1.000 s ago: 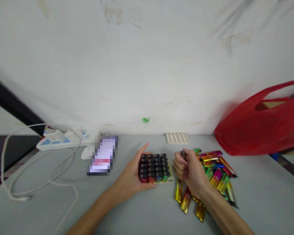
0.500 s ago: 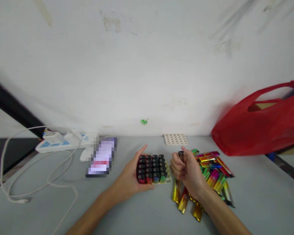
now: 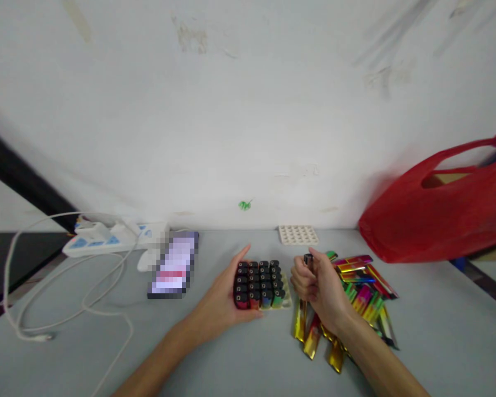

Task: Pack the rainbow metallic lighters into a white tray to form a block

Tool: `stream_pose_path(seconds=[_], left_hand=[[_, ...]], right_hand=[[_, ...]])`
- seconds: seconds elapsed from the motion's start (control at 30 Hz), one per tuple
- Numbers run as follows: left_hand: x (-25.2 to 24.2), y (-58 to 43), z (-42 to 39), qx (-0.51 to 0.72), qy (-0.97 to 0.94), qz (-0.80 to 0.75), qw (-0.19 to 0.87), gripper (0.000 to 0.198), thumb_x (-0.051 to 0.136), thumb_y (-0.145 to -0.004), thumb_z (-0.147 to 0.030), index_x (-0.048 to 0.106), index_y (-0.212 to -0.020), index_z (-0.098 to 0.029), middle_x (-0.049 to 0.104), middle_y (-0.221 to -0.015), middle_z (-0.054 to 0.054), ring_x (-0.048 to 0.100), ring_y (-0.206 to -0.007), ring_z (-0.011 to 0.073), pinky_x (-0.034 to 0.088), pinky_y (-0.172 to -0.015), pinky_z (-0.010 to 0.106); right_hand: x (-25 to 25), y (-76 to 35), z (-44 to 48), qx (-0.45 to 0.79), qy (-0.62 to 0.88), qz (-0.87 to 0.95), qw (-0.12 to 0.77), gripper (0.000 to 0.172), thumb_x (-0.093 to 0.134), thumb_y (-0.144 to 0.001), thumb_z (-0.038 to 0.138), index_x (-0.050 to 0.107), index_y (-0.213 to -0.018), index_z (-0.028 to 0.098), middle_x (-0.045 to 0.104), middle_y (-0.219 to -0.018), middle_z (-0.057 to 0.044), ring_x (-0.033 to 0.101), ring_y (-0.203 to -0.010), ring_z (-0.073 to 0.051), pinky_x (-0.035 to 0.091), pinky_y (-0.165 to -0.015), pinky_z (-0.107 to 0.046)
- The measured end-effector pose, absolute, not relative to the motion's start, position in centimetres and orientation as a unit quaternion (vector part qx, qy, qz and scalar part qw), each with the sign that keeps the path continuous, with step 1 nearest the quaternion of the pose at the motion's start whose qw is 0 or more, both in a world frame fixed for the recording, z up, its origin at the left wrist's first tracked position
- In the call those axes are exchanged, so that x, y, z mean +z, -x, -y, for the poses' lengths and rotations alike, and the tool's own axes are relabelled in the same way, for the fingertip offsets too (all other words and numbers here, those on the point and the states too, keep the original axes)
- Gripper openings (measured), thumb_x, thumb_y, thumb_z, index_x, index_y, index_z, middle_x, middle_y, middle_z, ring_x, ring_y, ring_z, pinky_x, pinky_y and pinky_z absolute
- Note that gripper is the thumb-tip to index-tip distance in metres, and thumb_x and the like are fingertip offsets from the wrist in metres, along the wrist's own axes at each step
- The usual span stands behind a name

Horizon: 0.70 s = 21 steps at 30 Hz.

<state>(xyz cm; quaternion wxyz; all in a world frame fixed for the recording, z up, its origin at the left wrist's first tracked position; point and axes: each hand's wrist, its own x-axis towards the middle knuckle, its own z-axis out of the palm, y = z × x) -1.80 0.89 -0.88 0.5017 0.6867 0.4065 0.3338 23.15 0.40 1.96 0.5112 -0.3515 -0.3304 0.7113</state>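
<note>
At a grey table (image 3: 240, 364), a left hand (image 3: 225, 292) cups the left side of a tray of black-capped lighters (image 3: 261, 284), fingers spread along its edge. Just right of it, the right hand (image 3: 318, 286) is closed around one upright lighter (image 3: 308, 259), above a pile of shiny multicoloured lighters (image 3: 366, 292).

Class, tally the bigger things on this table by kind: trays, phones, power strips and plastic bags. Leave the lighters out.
Trays: 2, filled tray, empty tray
Phones: 1, phone
Power strips: 1, power strip
Plastic bags: 1, red bag
Total: 5
</note>
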Motion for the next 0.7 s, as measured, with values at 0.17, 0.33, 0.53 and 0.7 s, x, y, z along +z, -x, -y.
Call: stream_pose_path(seconds=[0.17,0.33,0.53,0.7], left_hand=[[-0.89,1.74,-0.89,0.333,-0.674,-0.405,0.52,0.134,0.101,-0.071,-0.022,0.02,-0.178,-0.036,0.064,-0.147,0.012,0.076,-0.099,0.0269,0.064,-0.097,0.046],[-0.66,1.64,-0.91,0.33,-0.678,-0.413,0.511,0.137,0.103,-0.068,-0.022,0.022,-0.178,-0.034,0.065,-0.146,0.012,0.075,-0.106,0.0286,0.062,-0.102,0.046],[-0.69,1.62,-0.77,0.337,-0.662,-0.419,0.522,0.135,0.101,-0.069,-0.021,0.022,-0.177,-0.033,0.063,-0.148,0.013,0.075,-0.104,0.0276,0.063,-0.099,0.044],[-0.7,1.75,-0.78,0.325,-0.684,-0.416,0.504,0.133,0.101,-0.071,-0.021,0.021,-0.178,-0.031,0.064,-0.146,0.013,0.075,-0.104,0.0269,0.062,-0.101,0.045]], right_hand=[[2.06,-23.12,-0.41,0.711,0.354,0.33,0.51,0.063,0.072,-0.089,0.067,0.034,-0.06,0.026,0.016,-0.056,0.012,0.006,-0.049,-0.008,0.006,-0.043,-0.025],[1.95,-22.98,-0.35,0.714,0.359,0.328,0.503,0.065,0.072,-0.088,0.07,0.033,-0.059,0.026,0.017,-0.055,0.012,0.006,-0.049,-0.008,0.006,-0.043,-0.026],[1.75,-22.87,-0.33,0.701,0.377,0.334,0.505,0.062,0.069,-0.088,0.068,0.034,-0.059,0.027,0.017,-0.055,0.012,0.007,-0.049,-0.008,0.006,-0.044,-0.026],[1.51,-22.48,0.03,0.688,0.409,0.33,0.501,0.056,0.067,-0.086,0.065,0.035,-0.06,0.027,0.018,-0.056,0.012,0.009,-0.049,-0.008,0.008,-0.044,-0.025]])
